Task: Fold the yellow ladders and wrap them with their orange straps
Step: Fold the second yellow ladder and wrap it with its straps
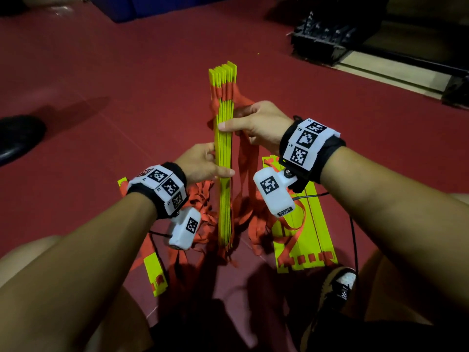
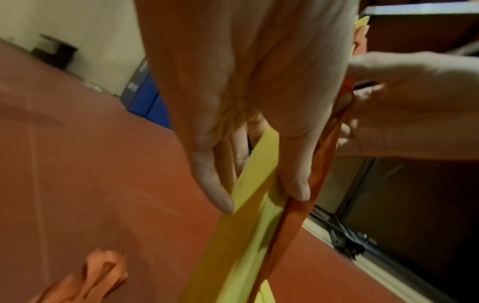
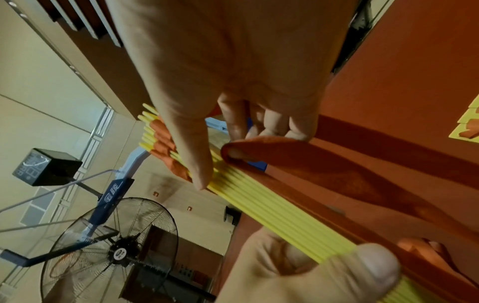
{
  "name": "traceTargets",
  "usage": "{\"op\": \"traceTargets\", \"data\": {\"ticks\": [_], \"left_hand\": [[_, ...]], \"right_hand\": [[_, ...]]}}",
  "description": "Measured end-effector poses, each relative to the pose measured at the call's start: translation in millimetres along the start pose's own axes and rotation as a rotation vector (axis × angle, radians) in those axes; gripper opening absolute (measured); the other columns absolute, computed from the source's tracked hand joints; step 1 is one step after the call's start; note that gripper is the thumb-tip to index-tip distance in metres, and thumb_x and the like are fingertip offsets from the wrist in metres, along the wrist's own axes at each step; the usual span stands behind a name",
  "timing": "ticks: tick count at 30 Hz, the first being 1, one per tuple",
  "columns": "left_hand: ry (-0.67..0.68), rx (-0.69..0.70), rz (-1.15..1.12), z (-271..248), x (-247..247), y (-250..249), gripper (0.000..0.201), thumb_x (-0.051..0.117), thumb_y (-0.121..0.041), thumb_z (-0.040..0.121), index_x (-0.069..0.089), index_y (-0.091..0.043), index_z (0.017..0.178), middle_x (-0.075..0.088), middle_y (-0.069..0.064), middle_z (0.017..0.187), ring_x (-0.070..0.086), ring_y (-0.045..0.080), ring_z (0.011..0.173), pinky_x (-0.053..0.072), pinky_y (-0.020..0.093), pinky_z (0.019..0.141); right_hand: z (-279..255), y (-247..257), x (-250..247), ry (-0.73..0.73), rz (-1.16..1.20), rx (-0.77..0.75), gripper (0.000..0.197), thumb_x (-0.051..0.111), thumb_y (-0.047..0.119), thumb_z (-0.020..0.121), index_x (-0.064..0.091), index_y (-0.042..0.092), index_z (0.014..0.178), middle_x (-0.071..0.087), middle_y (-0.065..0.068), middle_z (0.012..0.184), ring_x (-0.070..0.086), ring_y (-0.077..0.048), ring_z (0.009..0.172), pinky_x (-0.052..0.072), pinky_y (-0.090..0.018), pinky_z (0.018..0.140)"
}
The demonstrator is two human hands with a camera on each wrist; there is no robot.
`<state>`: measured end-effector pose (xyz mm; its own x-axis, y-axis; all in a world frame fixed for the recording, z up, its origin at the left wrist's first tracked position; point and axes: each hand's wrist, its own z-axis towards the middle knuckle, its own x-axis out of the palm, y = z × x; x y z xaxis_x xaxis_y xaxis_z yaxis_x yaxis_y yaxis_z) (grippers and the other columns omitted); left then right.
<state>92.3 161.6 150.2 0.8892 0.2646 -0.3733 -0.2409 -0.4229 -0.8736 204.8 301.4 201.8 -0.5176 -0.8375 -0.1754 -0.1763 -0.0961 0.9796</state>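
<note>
Here both hands clamp the upright stack of yellow slats (image 1: pixel 224 158) above the floor, the right hand (image 1: pixel 256 125) also apparently pinching a limp orange strap (image 3: pixel 324 162); stiff, light slats suit mid-stack gripping.

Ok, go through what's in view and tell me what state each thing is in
Stack of yellow plastic ladder rungs: gathered edge-on, lifted, held by both hands.
Loose orange fabric straps: hanging, not yet wrapped.
Left hand: grips the stack's middle.
Right hand: thumb on the stack, fingers hooking a strap loop.
Second yellow ladder: flat on the floor, rungs side by side.
</note>
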Motion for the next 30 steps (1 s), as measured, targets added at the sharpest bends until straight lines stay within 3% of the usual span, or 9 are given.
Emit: {"op": "traceTargets", "data": {"ticks": [5,8,10,12,18,20,24,26,30], "left_hand": [[0.071,-0.013,0.121,3.1,3.8,7.3,0.028,0.077,0.000,0.087,0.062,-0.003,0.111,0.066,-0.004,0.072,0.059,0.001,0.052,0.047,0.015,0.053],[0.115,-0.027,0.183,6.4,5.1,14.1,0.021,0.077,-0.001,0.087,0.061,-0.012,0.094,0.067,-0.011,0.069,0.061,-0.002,0.053,0.048,0.016,0.058],[0.132,-0.039,0.206,7.1,5.0,16.2,0.023,0.078,-0.003,0.087,0.059,-0.016,0.089,0.067,-0.013,0.067,0.059,-0.004,0.052,0.046,0.014,0.055],[0.131,-0.052,0.206,6.2,5.6,16.3,0.023,0.079,-0.006,0.087,0.061,-0.016,0.097,0.069,-0.007,0.080,0.062,-0.002,0.057,0.046,0.014,0.055],[0.132,-0.073,0.345,1.4,4.0,9.3,0.031,0.080,-0.024,0.088,0.065,-0.019,0.115,0.073,-0.002,0.110,0.069,0.020,0.105,0.054,0.035,0.091],[0.083,-0.082,0.376,0.7,-2.8,0.4,0.042,0.080,-0.034,0.087,0.063,-0.016,0.120,0.072,0.000,0.108,0.068,0.019,0.101,0.055,0.034,0.089],[-0.083,-0.097,0.235,5.2,-17.7,-11.8,0.099,0.090,-0.047,0.066,0.042,-0.007,0.143,0.065,0.019,0.122,0.069,0.034,0.106,0.057,0.048,0.095],[-0.170,-0.016,0.168,3.8,-20.3,-13.7,0.123,0.093,-0.052,0.057,0.027,-0.012,0.153,0.058,0.010,0.134,0.064,0.029,0.118,0.055,0.049,0.101],[-0.159,0.238,0.126,6.7,-17.9,-10.5,0.100,0.092,-0.068,0.049,0.059,-0.023,0.132,0.071,-0.003,0.125,0.066,0.018,0.119,0.050,0.049,0.107]], "right_hand": [[0.8,-2.2,-2.3,0.031,0.112,0.037,0.034,0.092,0.026,0.066,0.074,0.007,0.088,0.063,-0.009,0.070,0.054,-0.023,0.060,0.048,-0.035,0.056],[-0.4,-7.8,-0.8,0.047,0.067,0.072,0.053,0.092,0.038,0.064,0.069,0.006,0.099,0.056,0.004,0.055,0.043,-0.010,0.045,0.032,-0.024,0.045],[-2.9,-8.6,-0.8,0.073,0.065,0.060,0.069,0.093,0.044,0.061,0.069,0.000,0.109,0.070,-0.001,0.071,0.049,-0.011,0.054,0.033,-0.022,0.049],[-6.8,-5.3,-0.1,0.111,0.096,0.061,0.052,0.088,0.035,0.072,0.069,0.003,0.109,0.075,0.000,0.076,0.057,-0.006,0.054,0.037,-0.016,0.048],[-3.5,-4.8,10.3,0.011,-0.007,0.093,0.085,0.092,0.060,0.045,0.072,0.008,0.109,0.078,-0.004,0.092,0.058,-0.014,0.066,0.041,-0.032,0.064],[-1.1,-8.3,13.6,-0.024,-0.064,0.097,0.088,0.091,0.066,0.039,0.073,0.011,0.105,0.078,-0.003,0.092,0.059,-0.016,0.070,0.041,-0.036,0.067],[0.2,-14.8,15.4,-0.087,-0.149,0.117,0.103,0.088,0.071,0.033,0.069,0.003,0.109,0.071,-0.004,0.082,0.053,-0.016,0.067,0.040,-0.036,0.066],[3.8,-17.9,17.2,-0.095,-0.144,0.141,0.106,0.087,0.073,0.030,0.069,0.007,0.110,0.068,0.000,0.082,0.055,-0.017,0.069,0.043,-0.037,0.066],[4.9,-17.3,18.9,-0.061,-0.123,0.125,0.077,0.092,0.064,0.035,0.075,0.012,0.089,0.072,-0.001,0.075,0.063,-0.021,0.065,0.056,-0.048,0.072]]}}
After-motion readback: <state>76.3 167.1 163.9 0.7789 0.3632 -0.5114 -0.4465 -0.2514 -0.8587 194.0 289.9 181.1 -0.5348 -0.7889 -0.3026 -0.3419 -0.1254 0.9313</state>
